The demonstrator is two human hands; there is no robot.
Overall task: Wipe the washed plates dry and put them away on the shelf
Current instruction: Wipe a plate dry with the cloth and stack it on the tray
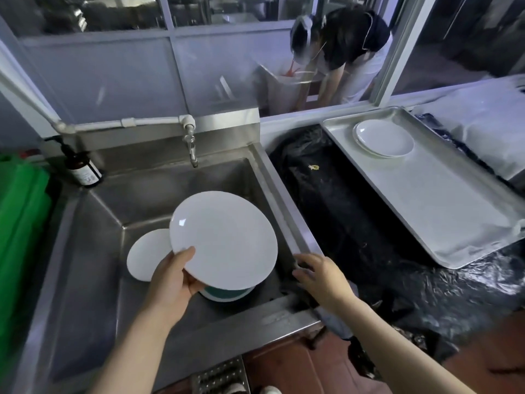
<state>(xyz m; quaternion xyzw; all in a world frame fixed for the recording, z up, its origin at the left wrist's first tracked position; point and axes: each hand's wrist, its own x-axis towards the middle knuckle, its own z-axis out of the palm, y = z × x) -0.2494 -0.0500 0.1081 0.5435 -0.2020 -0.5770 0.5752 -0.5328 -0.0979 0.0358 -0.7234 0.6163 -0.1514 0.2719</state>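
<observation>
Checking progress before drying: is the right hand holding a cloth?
No. The right hand holds nothing and hovers at the sink rim; only the left hand grips a plate.

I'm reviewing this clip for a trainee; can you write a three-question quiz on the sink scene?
1. True or false: the left hand holds a white plate over the sink.
2. What is the right hand doing? A) gripping a cloth B) reaching open toward the sink's right rim C) turning the tap
3. Where do the stacked plates sit?

Key: 1 true; 2 B; 3 on the metal tray at the right.
</observation>
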